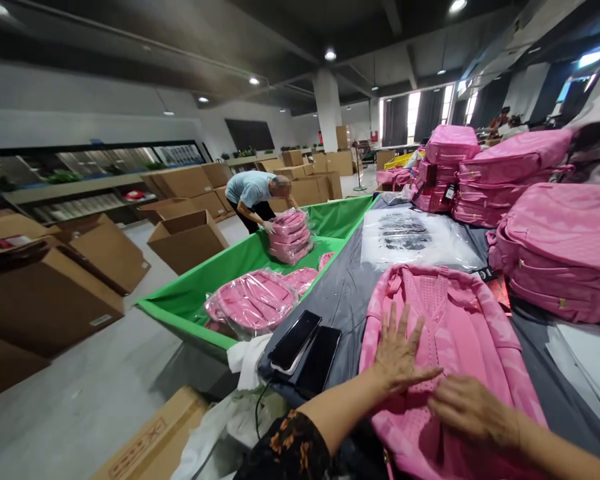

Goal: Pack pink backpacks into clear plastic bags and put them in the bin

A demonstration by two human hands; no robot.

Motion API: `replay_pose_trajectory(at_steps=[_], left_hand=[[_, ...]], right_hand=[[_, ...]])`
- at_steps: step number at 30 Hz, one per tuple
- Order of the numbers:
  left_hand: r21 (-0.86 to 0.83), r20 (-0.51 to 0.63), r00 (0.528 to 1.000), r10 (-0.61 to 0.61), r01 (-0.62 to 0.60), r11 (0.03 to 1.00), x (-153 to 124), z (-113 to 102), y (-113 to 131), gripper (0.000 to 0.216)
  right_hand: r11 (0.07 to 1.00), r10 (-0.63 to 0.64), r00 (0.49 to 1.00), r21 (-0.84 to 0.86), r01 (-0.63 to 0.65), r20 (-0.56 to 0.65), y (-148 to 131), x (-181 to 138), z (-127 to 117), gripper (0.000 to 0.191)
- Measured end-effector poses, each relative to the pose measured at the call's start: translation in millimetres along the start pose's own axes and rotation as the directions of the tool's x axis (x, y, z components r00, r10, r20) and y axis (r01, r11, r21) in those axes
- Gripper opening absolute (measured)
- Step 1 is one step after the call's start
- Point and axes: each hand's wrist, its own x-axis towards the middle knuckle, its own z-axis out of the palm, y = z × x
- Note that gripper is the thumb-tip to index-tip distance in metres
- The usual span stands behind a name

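A pink backpack (435, 293) lies in front of me on the dark table cover, its padded back panel and shoulder straps facing up. My left hand (403, 350) rests flat on the panel with its fingers spread. Close beside its thumb, my right hand (473, 408) is closed, fingers curled against the lower part of the backpack; whatever they pinch is hidden. Beyond the backpack's top lies a stack of clear plastic bags (413, 237) with dark print. Two dark phones, one of them this phone (320, 360), lie left of the backpack.
More pink backpacks (570, 233) are stacked along the right. White sheets (585, 363) lie below them. Left of the table, a green fabric bin (190, 303) contains bagged backpacks (255, 300); a person (253, 193) bends over its far side, handling a pile. Cardboard boxes (40, 293) cover the floor at left.
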Motion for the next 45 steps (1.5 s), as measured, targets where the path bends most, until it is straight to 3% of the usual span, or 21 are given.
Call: replay_pose_trajectory(at_steps=[2, 4, 5, 8, 10, 12, 14, 16, 18, 20, 22, 24, 26, 29, 33, 36, 39, 42, 45], left_hand=[[-0.087, 0.191, 0.975, -0.112, 0.131, 0.988, -8.9, -7.6, -3.8, 0.108], [-0.133, 0.333, 0.936, -0.115, 0.168, 0.977, -15.2, -12.8, -4.0, 0.114], [-0.138, 0.369, 0.921, -0.122, 0.184, 0.973, -18.2, -15.3, -2.8, 0.116], [-0.101, 0.442, 0.883, -0.159, 0.225, 0.969, -26.6, -26.1, 0.6, 0.119], [-0.048, 0.491, 0.857, -0.154, 0.203, 0.978, -26.4, -37.6, -0.7, 0.122], [0.024, 0.556, 0.82, -0.136, 0.148, 0.989, -14.0, -50.4, -5.8, 0.123], [0.094, 0.584, 0.792, -0.177, 0.151, 0.984, 11.8, -57.7, -12.8, 0.11], [0.131, 0.475, 0.845, -0.247, 0.211, 0.969, 43.5, -51.7, -19.1, 0.089], [0.109, 0.243, 0.925, -0.291, 0.272, 0.956, 69.9, -31.0, -22.7, 0.077], [0.039, 0.075, 0.949, -0.306, 0.304, 0.952, 84.3, -2.2, -24.5, 0.07], [-0.065, 0.064, 0.946, -0.317, 0.321, 0.945, 87.4, 23.3, -25.8, 0.069], [-0.167, 0.111, 0.947, -0.302, 0.317, 0.934, 84.8, 36.8, -26.9, 0.068], [-0.243, 0.137, 0.948, -0.287, 0.313, 0.918, 81.7, 37.7, -27.3, 0.067], [-0.315, 0.125, 0.955, -0.269, 0.296, 0.902, 80.4, 29.7, -26.8, 0.073], [-0.366, 0.106, 0.957, -0.269, 0.289, 0.885, 79.4, 28.6, -27.7, 0.069], [-0.374, 0.082, 0.96, -0.268, 0.279, 0.885, 76.7, 32.8, -29.4, 0.068], [-0.332, 0.055, 0.964, -0.261, 0.264, 0.906, 75.0, 35.2, -30.5, 0.069], [-0.338, 0.042, 0.964, -0.262, 0.261, 0.904, 75.8, 36.1, -31.0, 0.07], [-0.36, 0.065, 0.959, -0.278, 0.282, 0.889, 77.7, 36.0, -30.7, 0.07]], right_hand=[[0.983, 0.128, 0.991, -0.123, -0.133, -0.047, 39.4, 3.6, -4.8, 0.025], [0.907, 0.357, 0.932, -0.214, -0.361, -0.06, 83.5, 5.9, 2.5, 0.027], [0.841, 0.486, 0.872, -0.24, -0.485, -0.06, 101.6, 6.2, 11.7, 0.033], [0.589, 0.791, 0.612, -0.267, -0.763, -0.007, 125.7, 3.5, 56.9, 0.055], [0.528, 0.845, 0.533, -0.243, -0.814, 0.051, 120.8, -0.5, 92.2, 0.056], [0.536, 0.843, 0.534, -0.206, -0.819, 0.069, 111.2, -4.6, 119.9, 0.055], [0.55, 0.833, 0.551, -0.166, -0.818, 0.046, 105.4, -7.8, 134.4, 0.054], [0.554, 0.829, 0.559, -0.12, -0.824, -0.006, 105.9, -10.8, 136.7, 0.053], [0.54, 0.834, 0.545, -0.074, -0.838, -0.089, 111.0, -15.0, 130.4, 0.05], [0.505, 0.844, 0.499, -0.026, -0.863, -0.196, 118.8, -20.1, 118.0, 0.052], [0.478, 0.842, 0.451, 0.024, -0.878, -0.297, 130.1, -22.3, 100.9, 0.053], [0.509, 0.816, 0.45, 0.083, -0.857, -0.363, 148.4, -16.8, 81.5, 0.046], [0.567, 0.797, 0.529, 0.06, -0.822, -0.293, 177.0, -0.9, 65.3, 0.039], [0.645, 0.762, 0.647, -0.083, -0.759, 0.001, 236.8, 35.4, 59.8, 0.032], [0.742, 0.666, 0.69, -0.162, -0.65, 0.283, 316.5, 73.1, 88.3, 0.019], [0.775, 0.625, 0.682, -0.206, -0.597, 0.38, 355.0, 76.3, 116.5, 0.036], [0.761, 0.642, 0.639, -0.252, -0.597, 0.425, 375.2, 65.1, 136.2, 0.025], [0.708, 0.698, 0.572, -0.298, -0.64, 0.43, 385.6, 52.7, 141.1, 0.024], [0.654, 0.749, 0.53, -0.322, -0.685, 0.397, 388.3, 44.9, 130.3, 0.026]])
